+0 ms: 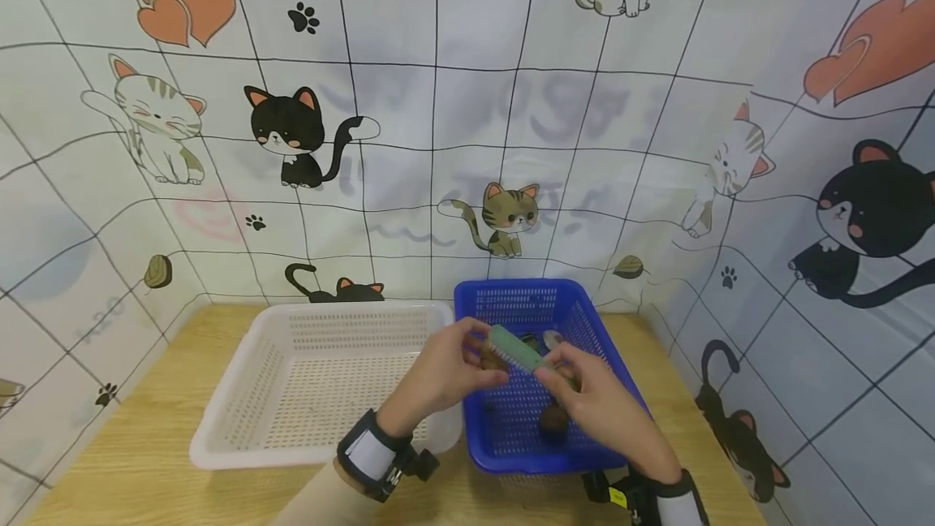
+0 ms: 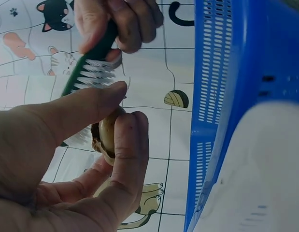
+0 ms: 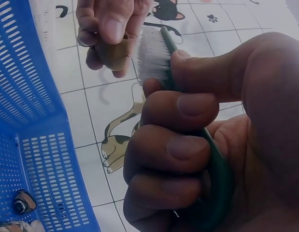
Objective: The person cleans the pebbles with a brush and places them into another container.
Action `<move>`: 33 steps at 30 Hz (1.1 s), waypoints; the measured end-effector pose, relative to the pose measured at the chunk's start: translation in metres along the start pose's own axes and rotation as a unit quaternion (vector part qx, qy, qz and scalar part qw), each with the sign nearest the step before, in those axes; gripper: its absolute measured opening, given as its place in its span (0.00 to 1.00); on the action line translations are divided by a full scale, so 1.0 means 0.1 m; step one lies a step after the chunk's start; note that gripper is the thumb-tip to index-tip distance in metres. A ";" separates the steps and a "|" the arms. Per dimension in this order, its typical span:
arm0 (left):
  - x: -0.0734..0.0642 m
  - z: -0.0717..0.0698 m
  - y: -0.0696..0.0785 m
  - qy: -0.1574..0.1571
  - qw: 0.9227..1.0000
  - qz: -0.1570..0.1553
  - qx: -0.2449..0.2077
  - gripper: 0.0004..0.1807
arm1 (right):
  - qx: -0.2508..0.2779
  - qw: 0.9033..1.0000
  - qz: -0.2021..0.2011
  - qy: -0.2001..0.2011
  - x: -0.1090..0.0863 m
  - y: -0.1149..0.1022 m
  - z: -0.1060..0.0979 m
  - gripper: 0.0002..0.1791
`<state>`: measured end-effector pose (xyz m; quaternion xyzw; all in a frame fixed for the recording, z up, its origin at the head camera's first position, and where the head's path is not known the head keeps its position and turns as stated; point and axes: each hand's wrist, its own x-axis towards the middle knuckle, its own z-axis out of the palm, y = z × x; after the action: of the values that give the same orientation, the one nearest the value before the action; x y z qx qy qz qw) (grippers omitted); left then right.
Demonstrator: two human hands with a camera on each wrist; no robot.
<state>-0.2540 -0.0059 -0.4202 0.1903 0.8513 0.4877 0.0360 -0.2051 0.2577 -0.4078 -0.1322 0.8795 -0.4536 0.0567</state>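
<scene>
My left hand (image 1: 445,372) pinches a brownish snail shell (image 2: 108,133) between thumb and fingers, above the blue basket (image 1: 504,461). The shell's dark, rough edge faces the brush in the left wrist view. In my right hand (image 1: 595,400) is a green-handled brush (image 1: 514,349) with white bristles, the fingers curled round its handle. The bristles (image 3: 154,55) stand close beside the shell; whether they touch it I cannot tell. Below the hands, the basket holds a dark brown round shell (image 1: 553,419), a pale shell (image 1: 553,338) and a banded shell (image 3: 24,202).
A white perforated basket (image 1: 226,396) stands to the left of the blue one, close against it. Both are on a wooden table (image 1: 124,461). Behind and at the sides hangs a white grid-patterned cloth (image 1: 394,104) printed with cats and hearts.
</scene>
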 end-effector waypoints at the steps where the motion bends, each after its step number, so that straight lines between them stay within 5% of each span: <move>1: -0.01 0.00 -0.01 0.000 1.000 -0.002 -0.008 0.40 | -0.004 1.000 0.004 0.000 0.00 -0.01 0.01 0.14; 19: -0.10 -0.01 -0.10 -0.012 0.992 -0.005 -0.122 0.41 | 0.002 1.000 -0.007 -0.017 0.05 0.04 0.08 0.16; 33: -0.15 0.00 -0.04 0.019 0.990 -0.001 -0.141 0.40 | 0.007 1.000 -0.005 -0.005 0.03 -0.02 0.10 0.15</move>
<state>-0.2411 -0.0132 -0.4260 0.1735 0.7746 0.6063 0.0467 -0.2053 0.2478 -0.4117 -0.1383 0.8753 -0.4596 0.0595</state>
